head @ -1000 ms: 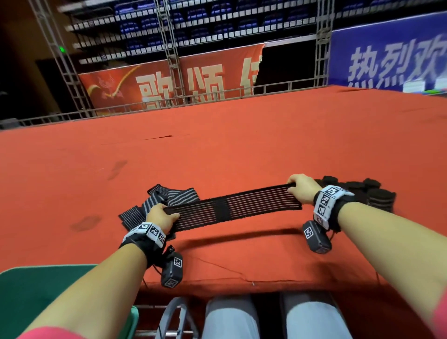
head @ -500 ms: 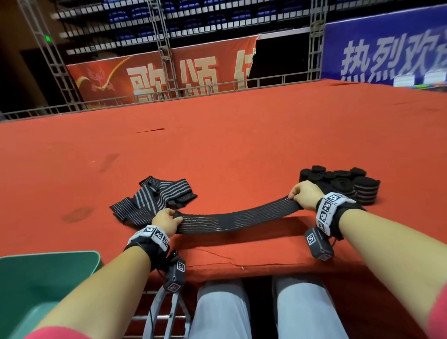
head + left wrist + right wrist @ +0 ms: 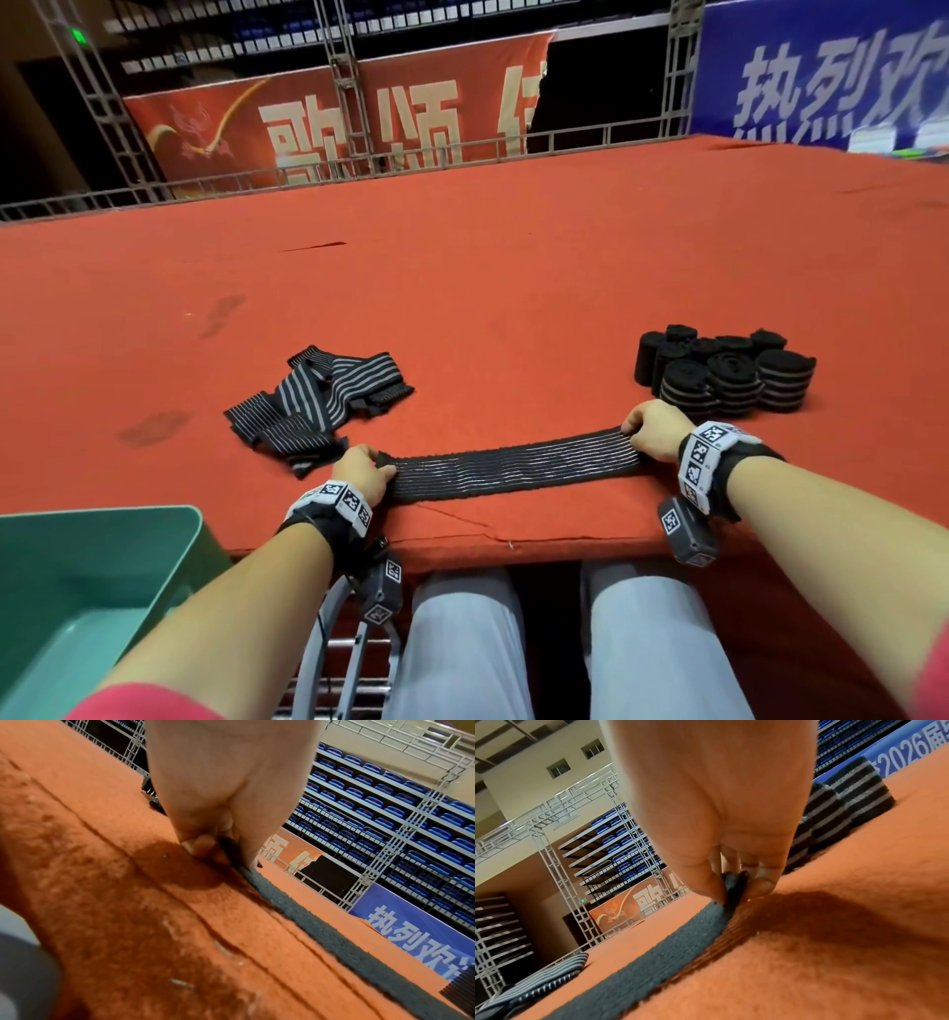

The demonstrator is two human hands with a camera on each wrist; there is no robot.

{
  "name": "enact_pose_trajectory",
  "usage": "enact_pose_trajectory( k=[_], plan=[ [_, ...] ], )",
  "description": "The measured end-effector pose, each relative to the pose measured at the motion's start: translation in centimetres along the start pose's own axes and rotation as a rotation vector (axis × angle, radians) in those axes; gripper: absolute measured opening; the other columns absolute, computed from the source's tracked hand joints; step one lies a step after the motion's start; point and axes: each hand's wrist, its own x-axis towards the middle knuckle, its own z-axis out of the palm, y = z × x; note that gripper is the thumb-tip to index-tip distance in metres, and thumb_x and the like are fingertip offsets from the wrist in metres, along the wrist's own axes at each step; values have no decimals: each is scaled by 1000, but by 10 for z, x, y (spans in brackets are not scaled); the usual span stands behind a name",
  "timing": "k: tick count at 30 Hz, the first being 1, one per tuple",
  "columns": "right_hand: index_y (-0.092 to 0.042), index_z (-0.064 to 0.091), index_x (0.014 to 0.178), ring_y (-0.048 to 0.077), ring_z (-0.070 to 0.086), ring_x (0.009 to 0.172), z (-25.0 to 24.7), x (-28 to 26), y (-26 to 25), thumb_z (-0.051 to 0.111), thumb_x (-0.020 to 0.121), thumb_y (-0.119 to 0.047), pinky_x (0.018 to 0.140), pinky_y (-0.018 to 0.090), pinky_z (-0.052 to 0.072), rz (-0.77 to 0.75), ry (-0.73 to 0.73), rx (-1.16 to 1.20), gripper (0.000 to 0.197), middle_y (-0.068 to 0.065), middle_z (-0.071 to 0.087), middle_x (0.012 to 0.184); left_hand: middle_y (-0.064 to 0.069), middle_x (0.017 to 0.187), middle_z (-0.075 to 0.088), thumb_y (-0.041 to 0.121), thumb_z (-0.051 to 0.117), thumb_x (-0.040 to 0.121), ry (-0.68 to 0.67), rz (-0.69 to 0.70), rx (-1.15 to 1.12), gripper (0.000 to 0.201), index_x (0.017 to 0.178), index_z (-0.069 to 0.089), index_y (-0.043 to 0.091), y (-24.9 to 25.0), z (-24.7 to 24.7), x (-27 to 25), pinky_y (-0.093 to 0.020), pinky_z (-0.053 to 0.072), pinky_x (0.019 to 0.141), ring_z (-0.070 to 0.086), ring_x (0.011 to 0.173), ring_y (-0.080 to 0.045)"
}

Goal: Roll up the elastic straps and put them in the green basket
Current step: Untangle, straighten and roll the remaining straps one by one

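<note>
— Where is the strap (image 3: 513, 465) found?
— It is laid flat along the near edge of the red worktop (image 3: 513, 288). Its left end is pinched by the left hand (image 3: 362, 470), its right end by the right hand (image 3: 655, 429).
— And the rest?
— Loose straps (image 3: 313, 401) are heaped behind the left hand; rolled straps (image 3: 724, 372) are stood near the right hand. The green basket (image 3: 102, 560) is seen below, at the left.

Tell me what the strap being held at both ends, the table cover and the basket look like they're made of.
Strap: looks like knitted elastic fabric, matte black with thin pale lengthwise stripes; its edge looks fuzzy in the wrist views.
Table cover: probably felt or short-pile carpet, matte red-orange, fibrous up close.
Green basket: likely moulded plastic, smooth with a slight sheen.
</note>
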Motion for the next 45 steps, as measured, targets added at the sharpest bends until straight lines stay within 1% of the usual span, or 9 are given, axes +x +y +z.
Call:
enact_pose_trajectory(
  k=[6,11,14,23,28,31,36,40,45],
  plan=[
    [-17,74,94,23,66,100,5,2,5,60,82,1,90,27,51,-8,-26,-37,26,5,73,106,-8,101,69,27,74,87,-11,-28,87,25,103,64,10,0,3,5,-32,50,82,63,94,-26],
    [-15,72,94,21,64,95,-2,-2,-2,64,82,-3,84,26,50,-27,-36,-65,19,4,68,99,-10,120,63,31,77,82,24,-36,104,49,123,58,11,5,-3,3,-35,49,94,60,111,-29],
    [-14,72,98,22,63,96,-11,-5,-13,63,82,-4,84,27,50,-49,-28,-82,21,1,62,95,-11,125,61,32,74,78,53,-21,118,53,126,59,15,9,-13,3,-39,49,97,60,112,-31],
    [-17,70,94,18,59,89,-30,-2,-69,64,83,-5,77,24,46,-150,-22,-25,18,-1,62,93,-6,117,68,16,68,84,72,16,18,29,114,65,16,25,-44,6,-31,48,96,62,110,-26],
    [-13,71,107,18,57,95,-25,14,-111,63,86,-7,79,22,40,-230,-60,-24,24,-1,59,99,-4,113,69,17,66,82,42,25,17,28,110,66,19,25,-58,24,-31,50,93,65,104,-25],
    [-13,71,110,18,56,97,-12,28,-137,62,87,-7,80,21,39,-279,-99,-29,26,-2,57,101,-5,107,70,17,65,82,21,36,20,22,104,64,21,23,-63,41,-32,52,89,67,96,-26],
    [-15,70,110,14,54,93,22,60,-179,62,86,-7,79,21,38,-331,-182,-19,26,-3,58,101,-3,106,68,16,65,84,37,24,56,18,102,66,20,16,-67,77,-28,47,89,64,105,-25],
    [-16,68,112,14,53,93,49,90,-211,63,85,-9,77,21,37,-364,-260,-38,29,-4,57,101,-1,93,66,15,63,84,17,38,79,11,92,62,22,14,-74,107,-29,49,83,65,98,-24],
    [-19,65,118,17,57,97,86,128,-249,65,85,-15,80,22,41,-380,-349,-56,34,0,63,112,-5,110,69,18,63,82,14,77,77,24,105,66,22,15,-72,145,-37,53,90,65,102,-25]
  ],
)
